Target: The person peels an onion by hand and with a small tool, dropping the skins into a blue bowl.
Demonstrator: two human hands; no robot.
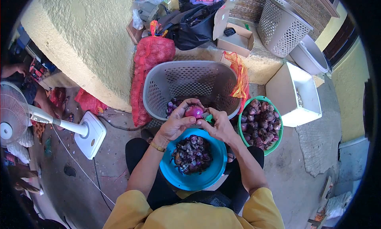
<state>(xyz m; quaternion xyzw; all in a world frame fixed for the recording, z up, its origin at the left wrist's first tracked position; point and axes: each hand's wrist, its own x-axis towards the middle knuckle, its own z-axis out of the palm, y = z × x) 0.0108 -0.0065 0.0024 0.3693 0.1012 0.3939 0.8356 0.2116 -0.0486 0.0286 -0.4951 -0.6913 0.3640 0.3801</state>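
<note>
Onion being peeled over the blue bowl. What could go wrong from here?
1. The right hand holds a green-handled tool close against the onion gripped by the left hand. The tool's edge is hidden, so a slip might nick a finger.
2. The onion is held above the near rim of the grey basket, beyond the blue bowl. If dropped, it may land among the peels or on the floor.

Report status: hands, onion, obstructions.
Left hand grips red onion. Right hand holds green-handled tool against it. Blue bowl of peels below hands, grey basket ahead, green bowl right; nothing blocking.
</note>
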